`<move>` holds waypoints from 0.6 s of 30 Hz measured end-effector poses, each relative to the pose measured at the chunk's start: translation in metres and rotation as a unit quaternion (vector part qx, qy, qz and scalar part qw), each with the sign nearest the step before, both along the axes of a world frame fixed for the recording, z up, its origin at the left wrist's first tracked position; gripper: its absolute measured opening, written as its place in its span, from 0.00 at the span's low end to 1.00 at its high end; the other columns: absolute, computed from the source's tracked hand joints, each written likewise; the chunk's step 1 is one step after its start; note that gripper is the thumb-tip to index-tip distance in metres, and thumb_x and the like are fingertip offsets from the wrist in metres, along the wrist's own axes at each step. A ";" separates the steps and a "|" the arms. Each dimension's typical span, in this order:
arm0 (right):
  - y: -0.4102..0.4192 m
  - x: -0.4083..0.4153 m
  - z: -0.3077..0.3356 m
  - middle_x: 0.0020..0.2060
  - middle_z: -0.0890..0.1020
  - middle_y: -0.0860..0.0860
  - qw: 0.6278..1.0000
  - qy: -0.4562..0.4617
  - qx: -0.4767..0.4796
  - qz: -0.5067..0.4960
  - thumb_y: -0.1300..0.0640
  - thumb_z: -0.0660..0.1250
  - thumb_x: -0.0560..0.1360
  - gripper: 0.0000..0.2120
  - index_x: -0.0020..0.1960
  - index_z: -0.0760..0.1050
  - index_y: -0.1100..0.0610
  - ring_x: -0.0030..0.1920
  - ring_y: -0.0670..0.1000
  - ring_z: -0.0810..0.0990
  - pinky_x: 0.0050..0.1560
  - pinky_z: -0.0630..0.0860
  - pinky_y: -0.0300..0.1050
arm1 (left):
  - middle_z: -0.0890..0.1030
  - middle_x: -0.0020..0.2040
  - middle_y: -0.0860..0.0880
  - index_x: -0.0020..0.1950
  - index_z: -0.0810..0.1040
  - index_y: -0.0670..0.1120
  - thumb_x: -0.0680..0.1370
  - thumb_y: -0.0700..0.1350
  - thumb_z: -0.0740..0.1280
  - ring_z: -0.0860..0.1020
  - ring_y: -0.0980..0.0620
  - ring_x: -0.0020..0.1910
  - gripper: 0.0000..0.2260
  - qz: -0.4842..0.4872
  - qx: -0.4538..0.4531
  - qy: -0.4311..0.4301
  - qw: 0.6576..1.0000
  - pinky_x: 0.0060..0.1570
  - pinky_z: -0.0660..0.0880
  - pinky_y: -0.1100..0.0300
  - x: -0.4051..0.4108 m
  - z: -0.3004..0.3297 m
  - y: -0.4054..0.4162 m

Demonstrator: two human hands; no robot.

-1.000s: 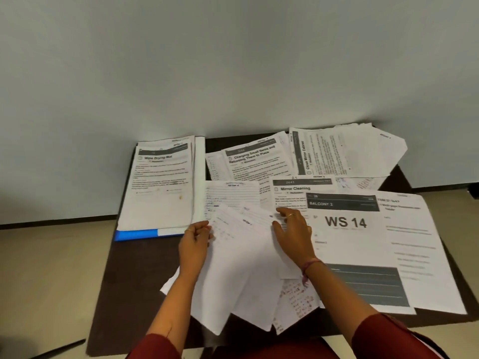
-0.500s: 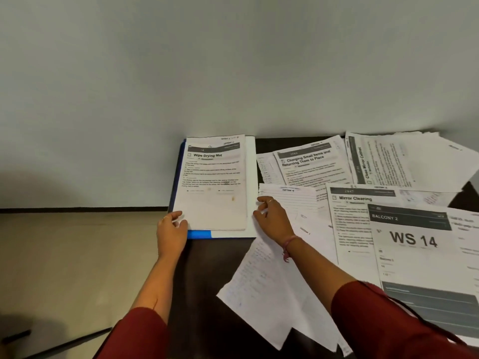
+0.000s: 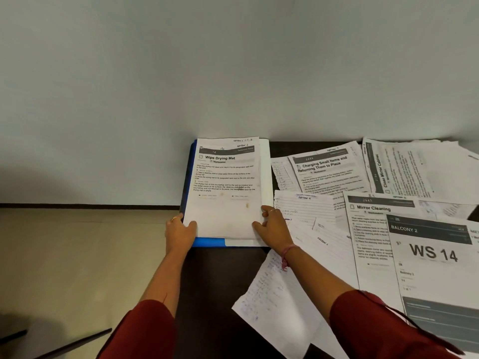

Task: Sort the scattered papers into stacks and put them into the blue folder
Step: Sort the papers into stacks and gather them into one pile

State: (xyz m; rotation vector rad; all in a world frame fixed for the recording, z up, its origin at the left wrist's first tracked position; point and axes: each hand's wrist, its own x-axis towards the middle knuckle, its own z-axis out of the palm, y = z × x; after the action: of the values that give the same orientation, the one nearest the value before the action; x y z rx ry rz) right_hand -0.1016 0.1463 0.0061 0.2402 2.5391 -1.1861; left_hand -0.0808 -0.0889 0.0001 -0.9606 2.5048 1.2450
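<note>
Soft even light, wide-angle edge distortion

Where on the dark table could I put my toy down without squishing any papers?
The bare patch of dark brown table lies between the two forearms, below the blue folder and left of the handwritten white sheet. A strip near the wall is also bare. The right side is crowded with printed sheets.

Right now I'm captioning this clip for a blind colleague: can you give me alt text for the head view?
Both hands, left hand and right hand, grip the near corners of the Wipe Drying Mat stack lying on the blue folder on a dark table. To the right lie scattered papers, including a WS 14 sheet.
</note>
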 end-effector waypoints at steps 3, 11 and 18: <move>0.000 0.000 -0.002 0.63 0.72 0.56 1.000 0.001 0.003 -0.005 0.56 0.68 0.76 0.26 0.71 0.65 0.59 0.58 0.53 0.75 0.59 0.70 0.41 | 0.74 0.64 0.40 0.68 0.71 0.40 0.78 0.44 0.65 0.75 0.43 0.60 0.19 -0.003 -0.002 0.001 1.000 0.58 0.77 0.47 0.000 -0.002 -0.001; 0.013 0.010 0.008 0.59 0.74 0.54 0.997 0.050 -0.043 -0.036 0.59 0.68 0.76 0.23 0.69 0.68 0.58 0.48 0.47 0.75 0.49 0.69 0.32 | 0.66 0.68 0.38 0.69 0.69 0.38 0.78 0.42 0.65 0.66 0.41 0.67 0.20 0.025 -0.114 0.077 0.990 0.61 0.70 0.49 0.009 0.022 0.032; 0.070 0.052 0.013 0.59 0.75 0.53 0.984 0.155 -0.038 -0.084 0.60 0.67 0.76 0.16 0.64 0.72 0.58 0.57 0.49 0.75 0.57 0.72 0.37 | 0.67 0.68 0.41 0.66 0.73 0.41 0.76 0.38 0.68 0.67 0.43 0.66 0.18 -0.065 -0.095 0.202 0.973 0.62 0.70 0.46 0.026 0.024 0.093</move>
State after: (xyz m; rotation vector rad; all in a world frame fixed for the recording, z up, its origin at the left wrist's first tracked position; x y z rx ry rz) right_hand -0.0492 0.2167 0.0186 0.2749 2.7757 -1.4839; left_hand -0.0545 0.0041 0.0240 -0.6109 2.9886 1.2846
